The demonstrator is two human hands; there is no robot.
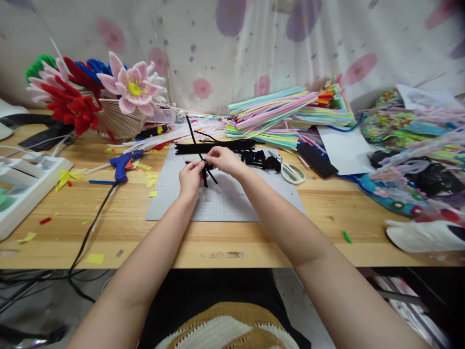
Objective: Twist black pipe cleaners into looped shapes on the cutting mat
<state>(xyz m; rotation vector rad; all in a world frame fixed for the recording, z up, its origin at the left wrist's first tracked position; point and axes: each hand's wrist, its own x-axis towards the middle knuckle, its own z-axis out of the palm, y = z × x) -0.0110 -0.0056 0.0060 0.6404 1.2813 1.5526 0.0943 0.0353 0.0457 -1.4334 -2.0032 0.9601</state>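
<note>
Both hands meet over a grey mat (232,203), closed around black pipe cleaners (191,130) that cross one another. My left hand (191,178) pinches them from the left, near the crossing. From the right, my right hand (224,160) grips the same piece with bent fingertips. One stem sticks up and away from me, and short ends hang below the fingers. Just behind lies a bundle of straight black pipe cleaners (218,146). To the right on the mat sit several curled black pieces (259,159), beside scissors (292,173) with pale handles.
A blue glue gun (125,165) lies left of the mat, its cord running off the table's front edge. Pipe-cleaner flowers (132,87) stand at the back left. Bundles of coloured pipe cleaners (272,109) fill the back. A dark phone-like slab (317,160) and white paper (345,150) lie right.
</note>
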